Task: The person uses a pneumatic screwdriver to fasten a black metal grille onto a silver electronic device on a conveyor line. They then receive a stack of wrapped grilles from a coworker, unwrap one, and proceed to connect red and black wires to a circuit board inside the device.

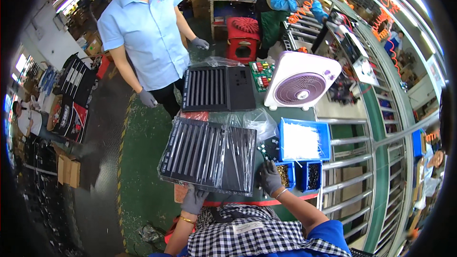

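Head cam: film-wrapped blk panel (209, 156) ctr frame, long axis L–R, dipping slightly R, ribbed end L. 2nd panel (229, 88) above it, ribs also L. 3 blue bins (326, 140), R of ctr; 1 boxy white/purple fan (303, 83), upper R. Gloved hands apart: L hand (194, 201) at 1st panel's lower edge, R hand (270, 178) by bins; can't tell if either grips.

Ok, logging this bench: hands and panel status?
Left hand at near edge of black slotted panel. Right hand beside blue bin of brass-coloured parts. Clear plastic over panel.
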Demonstrator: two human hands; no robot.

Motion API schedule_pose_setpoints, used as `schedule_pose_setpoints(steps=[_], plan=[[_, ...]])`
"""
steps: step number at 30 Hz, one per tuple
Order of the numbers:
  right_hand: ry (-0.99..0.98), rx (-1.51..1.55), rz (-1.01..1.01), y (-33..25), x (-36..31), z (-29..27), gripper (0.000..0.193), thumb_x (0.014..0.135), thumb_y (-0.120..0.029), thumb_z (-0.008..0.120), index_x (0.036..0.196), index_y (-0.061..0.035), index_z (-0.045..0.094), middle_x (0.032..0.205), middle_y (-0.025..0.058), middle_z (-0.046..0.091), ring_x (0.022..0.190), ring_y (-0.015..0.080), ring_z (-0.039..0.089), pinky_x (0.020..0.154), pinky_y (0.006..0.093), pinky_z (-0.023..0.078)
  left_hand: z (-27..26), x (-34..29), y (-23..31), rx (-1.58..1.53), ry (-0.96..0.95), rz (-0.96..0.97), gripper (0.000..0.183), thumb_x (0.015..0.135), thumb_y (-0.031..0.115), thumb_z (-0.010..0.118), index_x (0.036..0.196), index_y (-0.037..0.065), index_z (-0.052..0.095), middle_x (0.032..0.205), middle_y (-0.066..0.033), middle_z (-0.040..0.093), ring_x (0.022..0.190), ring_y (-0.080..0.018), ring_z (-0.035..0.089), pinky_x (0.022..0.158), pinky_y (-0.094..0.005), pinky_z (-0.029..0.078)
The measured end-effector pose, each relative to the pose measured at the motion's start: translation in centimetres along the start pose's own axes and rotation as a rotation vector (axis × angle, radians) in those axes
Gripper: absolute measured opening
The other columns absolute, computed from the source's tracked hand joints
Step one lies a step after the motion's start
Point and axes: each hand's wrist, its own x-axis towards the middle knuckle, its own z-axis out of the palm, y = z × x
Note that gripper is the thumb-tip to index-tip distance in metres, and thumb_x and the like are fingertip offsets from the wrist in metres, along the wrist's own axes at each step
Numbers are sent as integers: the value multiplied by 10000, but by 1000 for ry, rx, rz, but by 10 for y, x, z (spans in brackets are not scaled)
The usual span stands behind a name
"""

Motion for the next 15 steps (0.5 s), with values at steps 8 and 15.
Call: schedule_pose_setpoints(steps=[8,15], plan=[[-100,28,-17,-1,3,-14,501,901,-316,448,1265,-12,611,1419,240,482,1419,416,314,1207,563,56,4,-18,9,-17,106,-177,667,967,416,563,1437,31,289,1510,-238,273,1347,-405,385,1044,-577,420],[-88,-58,-10,-2,-2,-4,553,917,-397,474,1299,-8,568,1421,226,474,1389,417,350,1198,532,86,20,-22,35,274,114,-344,588,969,415,558,1344,16,345,1431,-273,390,1285,-424,456,1004,-532,466]])
